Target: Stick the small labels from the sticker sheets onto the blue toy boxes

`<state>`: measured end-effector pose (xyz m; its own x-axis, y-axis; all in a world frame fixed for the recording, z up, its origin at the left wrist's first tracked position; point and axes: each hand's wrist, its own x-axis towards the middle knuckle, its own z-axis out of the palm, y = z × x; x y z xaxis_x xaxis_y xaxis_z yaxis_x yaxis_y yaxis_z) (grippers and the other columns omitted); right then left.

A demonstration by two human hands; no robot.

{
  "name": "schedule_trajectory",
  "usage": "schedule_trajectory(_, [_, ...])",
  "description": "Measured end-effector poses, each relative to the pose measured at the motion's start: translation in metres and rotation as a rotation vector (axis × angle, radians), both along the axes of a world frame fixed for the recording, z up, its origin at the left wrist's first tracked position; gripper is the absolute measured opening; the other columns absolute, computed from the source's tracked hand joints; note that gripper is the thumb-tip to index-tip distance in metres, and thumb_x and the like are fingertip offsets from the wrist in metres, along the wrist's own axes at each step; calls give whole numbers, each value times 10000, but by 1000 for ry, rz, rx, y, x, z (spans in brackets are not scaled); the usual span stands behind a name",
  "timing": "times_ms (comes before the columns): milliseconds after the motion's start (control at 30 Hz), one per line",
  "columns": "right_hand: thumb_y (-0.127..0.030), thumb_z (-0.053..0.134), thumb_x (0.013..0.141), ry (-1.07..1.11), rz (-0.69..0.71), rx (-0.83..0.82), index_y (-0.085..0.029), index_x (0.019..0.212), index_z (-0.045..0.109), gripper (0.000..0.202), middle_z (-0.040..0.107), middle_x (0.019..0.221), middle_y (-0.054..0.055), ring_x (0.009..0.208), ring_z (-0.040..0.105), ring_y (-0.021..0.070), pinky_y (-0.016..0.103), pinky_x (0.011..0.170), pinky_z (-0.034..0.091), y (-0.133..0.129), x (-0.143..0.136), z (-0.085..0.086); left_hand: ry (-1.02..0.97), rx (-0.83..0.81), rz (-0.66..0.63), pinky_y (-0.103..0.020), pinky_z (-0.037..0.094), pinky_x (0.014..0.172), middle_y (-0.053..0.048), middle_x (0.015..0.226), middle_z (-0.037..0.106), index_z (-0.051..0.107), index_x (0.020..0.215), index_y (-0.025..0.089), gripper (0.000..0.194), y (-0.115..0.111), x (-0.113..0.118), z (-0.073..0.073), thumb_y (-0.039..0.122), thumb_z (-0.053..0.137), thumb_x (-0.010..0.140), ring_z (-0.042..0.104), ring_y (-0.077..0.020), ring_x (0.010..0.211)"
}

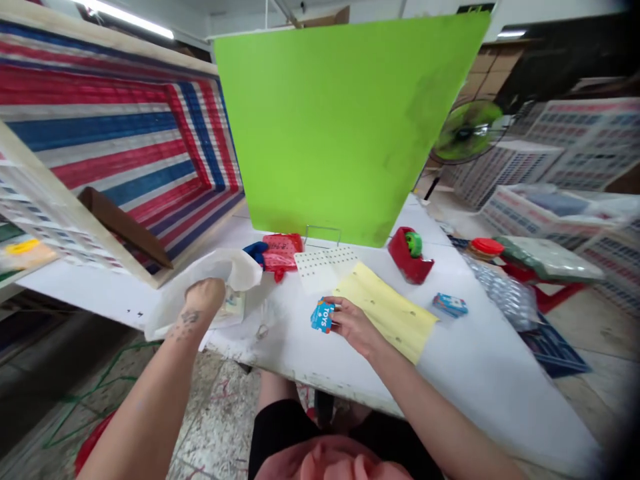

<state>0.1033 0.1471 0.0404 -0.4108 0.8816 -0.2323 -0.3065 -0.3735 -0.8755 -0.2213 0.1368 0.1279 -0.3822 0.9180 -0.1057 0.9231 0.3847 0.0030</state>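
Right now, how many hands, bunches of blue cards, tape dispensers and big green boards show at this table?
Hands: 2 (left hand, right hand)
Blue card bunches: 2 (held bunch, lying bunch)
Tape dispenser: 1
Green board: 1
Total: 6

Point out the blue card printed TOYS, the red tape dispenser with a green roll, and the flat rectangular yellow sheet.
Blue card printed TOYS (325, 316): head view, middle of its printed face.
Red tape dispenser (409, 264): head view, its red body.
Flat rectangular yellow sheet (389, 308): head view, near its middle.
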Motion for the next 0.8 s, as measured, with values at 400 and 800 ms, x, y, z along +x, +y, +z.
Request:
schedule_trajectory(400, [-222,661,676,-23,-15,41,-221,1136,532,478,656,972,44,818,618,182,333,712,485,-31,49,4,-921,110,-533,-327,505,879,-137,1450,388,259,1452,189,634,-42,168,-68,396,491,899,537,-243,1171])
schedule_trajectory(800, [-114,627,583,-398,702,223,-154,1154,535,580,632,761,-26,628,579,120,201,505,431,27,66,-20,-1005,160,-653,-428,205,1148,-109,1519,248,241,1451,219,908,-67,208,-126,142,719,682,228,-258,1394])
